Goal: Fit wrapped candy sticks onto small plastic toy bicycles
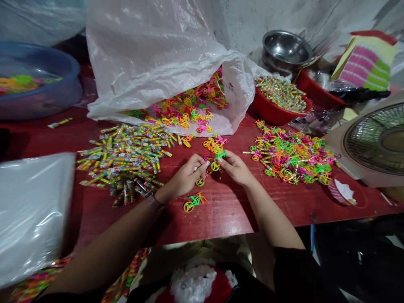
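Observation:
Over the middle of the table my right hand [235, 168] pinches a small green and yellow plastic toy bicycle [217, 161]. Close beside it, my left hand [190, 173] has its thumb and fingers pressed together near a pinkish bit; what they hold is too small to make out. Just beyond both hands lie several yellow and pink toy bicycles [213, 144]. Nearer to me, a green toy bicycle with yellow and orange parts [195, 202] rests on the red table [221, 219]. A heap of wrapped candy tubes [126, 153] spreads left of my left hand.
An open plastic bag [151, 80] spills toy bicycles at the back. On the right are a mixed heap of bicycles [293, 153], a red bowl of candies [265, 105], a small basket [336, 191] and a fan [378, 139]. Plastic sheets [34, 202] and a blue basin [63, 92] stand left.

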Demonstrator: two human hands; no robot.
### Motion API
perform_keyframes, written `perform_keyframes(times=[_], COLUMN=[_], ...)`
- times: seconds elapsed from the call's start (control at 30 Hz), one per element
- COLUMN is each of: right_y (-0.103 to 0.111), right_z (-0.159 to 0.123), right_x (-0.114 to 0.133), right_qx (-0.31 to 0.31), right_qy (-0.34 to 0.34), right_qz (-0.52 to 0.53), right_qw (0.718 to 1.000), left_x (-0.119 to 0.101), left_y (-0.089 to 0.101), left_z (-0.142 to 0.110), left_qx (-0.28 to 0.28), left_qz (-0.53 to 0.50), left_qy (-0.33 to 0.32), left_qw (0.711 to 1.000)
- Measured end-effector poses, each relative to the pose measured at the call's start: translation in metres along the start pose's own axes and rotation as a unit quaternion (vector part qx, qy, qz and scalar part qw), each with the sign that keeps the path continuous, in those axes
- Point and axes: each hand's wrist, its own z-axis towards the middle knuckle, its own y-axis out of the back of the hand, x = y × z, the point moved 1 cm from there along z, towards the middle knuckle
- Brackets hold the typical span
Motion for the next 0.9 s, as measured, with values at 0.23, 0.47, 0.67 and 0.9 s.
perform_keyframes(times=[0.23, 0.47, 0.67, 0.9], right_y=[-0.012, -0.013, -0.026, -0.031], right_z=[-0.007, -0.01, -0.011, -0.011], right_x=[0.0, 0.003, 0.003, 0.005], right_qx=[0.064, 0.1, 0.039, 0.019], right_qy=[-0.069, -0.065, -0.101, -0.098], right_qz=[0.082, 0.096, 0.168, 0.183], right_qw=[0.992, 0.988, 0.98, 0.978], left_x=[-0.013, -0.02, -0.017, -0.017], left_y=[-0.005, -0.006, -0.007, -0.006], left_z=[-0.004, -0.007, -0.01, -0.012], left_qx=[0.03, 0.033, -0.042, -0.05], left_qz=[-0.033, 0.009, 0.054, 0.052], left_qy=[0.0, -0.02, -0.033, -0.038], left_qw=[0.999, 0.999, 0.997, 0.997])
